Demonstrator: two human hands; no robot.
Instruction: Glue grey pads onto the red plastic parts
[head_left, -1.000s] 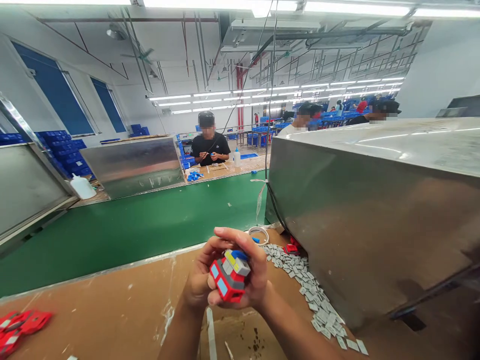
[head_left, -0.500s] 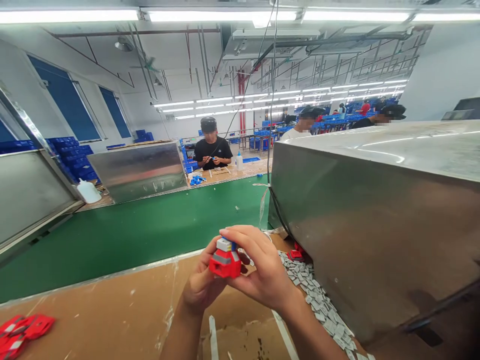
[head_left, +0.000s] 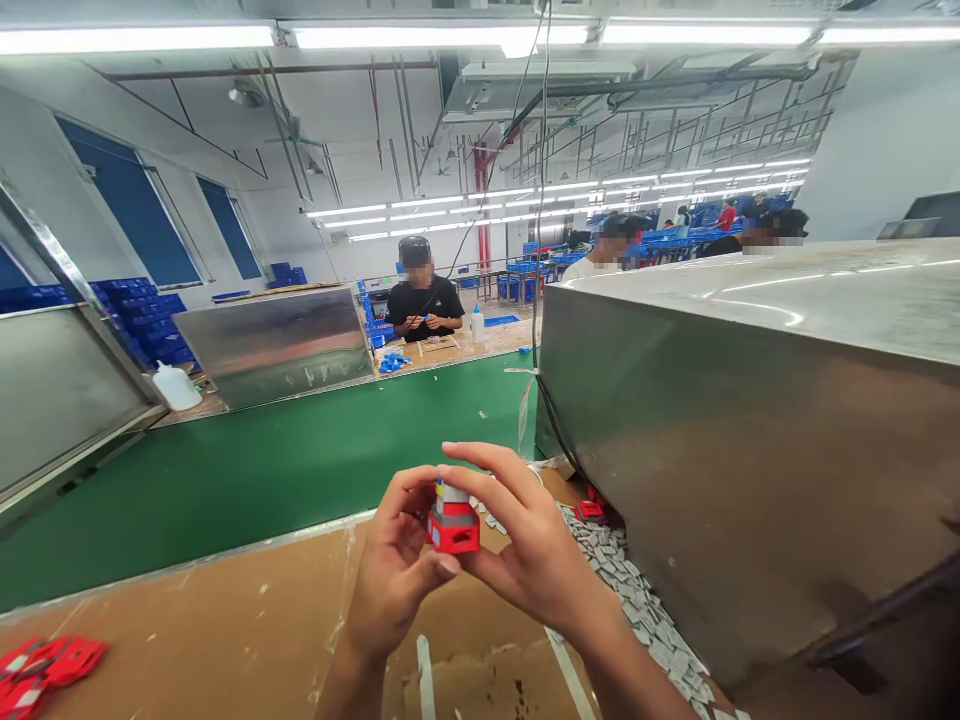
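Since 1 s ago: red toy block [head_left: 453,522] turned from broad face-up to end-on, raised slightly; both hands shifted up w/ it.

- Red toy block: red base, grey/white piece on top, bit of blue and yellow at upper edge. Held above cardboard work surface [head_left: 225,620], just short of green conveyor belt [head_left: 285,450].
- Left hand [head_left: 394,565]: closed round block from left/below, thumb pressed on lower front edge.
- Right hand [head_left: 536,550]: closed on block from right, index finger arched over top, thumb under.
- Small grey parts, heap [head_left: 637,610]: right of block, on cardboard, against base of steel housing [head_left: 750,430].
- Red parts [head_left: 45,665]: far left of block, on cardboard edge.
- White cable coil [head_left: 551,465]: just behind right hand; mostly hidden.
- White bottle [head_left: 176,387]: far left beyond belt, beside second steel box [head_left: 274,340].
- Co-worker, black shirt [head_left: 422,300]: across belt from block, hands on small blue part.
- More people far right behind housing; detail too small.
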